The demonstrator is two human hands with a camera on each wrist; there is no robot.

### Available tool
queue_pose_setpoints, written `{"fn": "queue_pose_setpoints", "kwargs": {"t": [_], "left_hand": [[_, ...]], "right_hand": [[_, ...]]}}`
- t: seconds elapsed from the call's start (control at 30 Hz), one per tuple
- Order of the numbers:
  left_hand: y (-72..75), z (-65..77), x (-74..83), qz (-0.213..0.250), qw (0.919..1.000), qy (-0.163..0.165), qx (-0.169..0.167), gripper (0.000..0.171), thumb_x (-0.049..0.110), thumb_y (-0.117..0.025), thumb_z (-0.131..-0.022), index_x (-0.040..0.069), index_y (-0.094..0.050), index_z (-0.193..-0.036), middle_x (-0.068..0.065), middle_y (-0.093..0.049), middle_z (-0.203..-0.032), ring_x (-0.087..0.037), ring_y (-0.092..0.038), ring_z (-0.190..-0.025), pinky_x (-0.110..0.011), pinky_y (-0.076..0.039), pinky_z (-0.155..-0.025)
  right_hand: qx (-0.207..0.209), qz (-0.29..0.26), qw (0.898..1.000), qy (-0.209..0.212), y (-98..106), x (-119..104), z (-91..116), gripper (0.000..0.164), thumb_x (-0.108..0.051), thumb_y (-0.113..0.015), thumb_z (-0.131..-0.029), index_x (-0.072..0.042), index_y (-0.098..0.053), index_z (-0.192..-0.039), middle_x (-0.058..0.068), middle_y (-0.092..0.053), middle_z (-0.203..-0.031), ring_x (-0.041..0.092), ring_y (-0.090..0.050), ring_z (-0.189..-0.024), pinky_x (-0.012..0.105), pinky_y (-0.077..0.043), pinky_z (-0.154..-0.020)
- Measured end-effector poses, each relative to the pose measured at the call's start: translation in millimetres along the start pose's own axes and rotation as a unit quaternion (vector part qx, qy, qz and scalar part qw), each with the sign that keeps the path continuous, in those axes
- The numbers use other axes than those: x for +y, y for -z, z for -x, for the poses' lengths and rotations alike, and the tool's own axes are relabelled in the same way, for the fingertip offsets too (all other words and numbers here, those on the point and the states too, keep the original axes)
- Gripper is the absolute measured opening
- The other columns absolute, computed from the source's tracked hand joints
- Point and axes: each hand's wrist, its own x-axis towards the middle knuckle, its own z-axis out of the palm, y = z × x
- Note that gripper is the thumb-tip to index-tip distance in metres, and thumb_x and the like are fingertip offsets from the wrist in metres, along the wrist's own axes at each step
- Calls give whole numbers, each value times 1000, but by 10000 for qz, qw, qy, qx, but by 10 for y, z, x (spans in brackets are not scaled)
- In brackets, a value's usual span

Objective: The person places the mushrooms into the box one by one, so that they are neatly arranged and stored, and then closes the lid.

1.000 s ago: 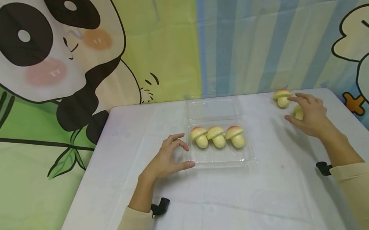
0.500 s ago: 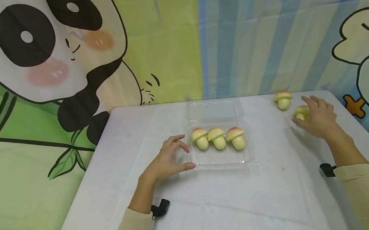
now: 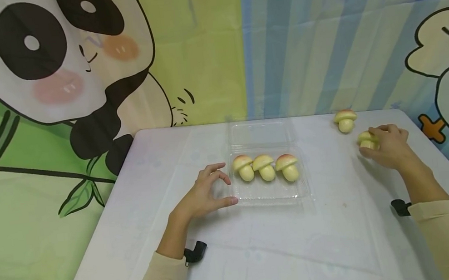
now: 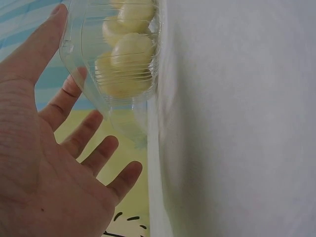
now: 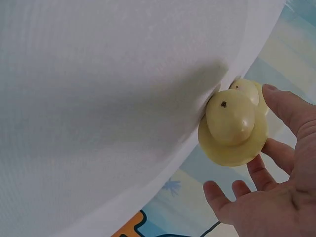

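Observation:
My right hand (image 3: 391, 146) is at a mushroom-shaped toy (image 3: 367, 140) on the right of the table, cream-stemmed with a yellowish cap. In the right wrist view, the index and middle fingers reach behind this toy mushroom's cap (image 5: 229, 155), while the thumb (image 5: 284, 103) stands off to one side. My left hand (image 3: 204, 191) is beside a clear plastic clamshell box (image 3: 269, 193), fingers spread and curved, thumb tip at its front left corner. In the box's base lie three more toy mushrooms (image 3: 266, 168), their caps tinged red.
Another toy mushroom (image 3: 345, 121) stands near the back edge of the white table (image 3: 285, 247). The box's lid (image 3: 260, 132) lies folded back toward the cartoon-printed curtain (image 3: 199, 56) behind the table.
My right hand has moved right and down from between the two loose toy mushrooms to the nearer one, its fingers drawing in round it. My left hand has stayed by the box.

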Motion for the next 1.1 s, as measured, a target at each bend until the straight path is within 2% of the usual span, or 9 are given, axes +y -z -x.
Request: {"fn": "queue_pose_setpoints", "kwargs": {"t": [0.2,0.3,0.5,0.83,0.93,1.0,1.1], "left_hand": [[5,-6,-3,6,10000,9,-4,55,61,-82,-80,21,-63,-112,4,-33,-162,-27,-25,-149,-66,-33,-111],[7,-4,-2,12,10000,32,-6,55,61,-82,-80,21,-63,-112,5,-32,-162,-26,-25,-149,-66,-33,-111],[9,-3,3,41,10000,24,-17,55,60,-82,-80,20,-63,-112,5,-32,-162,-27,-24,-150,-66,-32,-112],[12,12,16,115,9999,65,-31,54,59,-83,-80,20,-62,-111,2,-32,-163,-28,-24,-150,-68,-32,-111],[13,11,15,122,9999,34,-24,55,59,-83,-80,19,-62,-111,2,-32,-163,-28,-24,-150,-68,-32,-111],[13,7,15,123,9999,29,-28,55,59,-83,-80,19,-62,-112,4,-32,-163,-28,-24,-150,-67,-32,-111],[15,0,16,121,9999,19,-40,55,59,-83,-80,19,-62,-112,5,-31,-162,-28,-24,-150,-66,-32,-112]], "right_hand": [[-49,-460,9989,-24,-35,-42,47,64,-27,-73,-94,-1,-47,-146,45,-16,-148,68,-19,-128,77,-33,-89],[2,-624,9978,233,-78,-33,54,55,-22,-73,-94,-2,-50,-140,46,-18,-148,70,-26,-127,79,-32,-92],[331,-479,9949,819,-132,-13,63,43,-20,-73,-96,-2,-56,-131,41,-38,-136,62,-40,-119,77,-34,-92],[413,-462,9917,1122,-148,-119,105,46,-25,-73,-97,-1,-56,-132,37,-44,-133,57,-47,-113,73,-39,-88],[472,-512,9896,1255,-140,-175,131,46,-25,-74,-97,-1,-57,-132,34,-48,-129,51,-50,-108,66,-44,-81],[525,-564,9884,1310,-137,-213,144,45,-24,-74,-96,-3,-58,-132,31,-50,-126,46,-52,-105,56,-49,-77],[659,-583,9857,1438,-137,-261,158,45,-23,-75,-95,-3,-58,-132,27,-53,-122,42,-55,-102,45,-50,-72]]}}
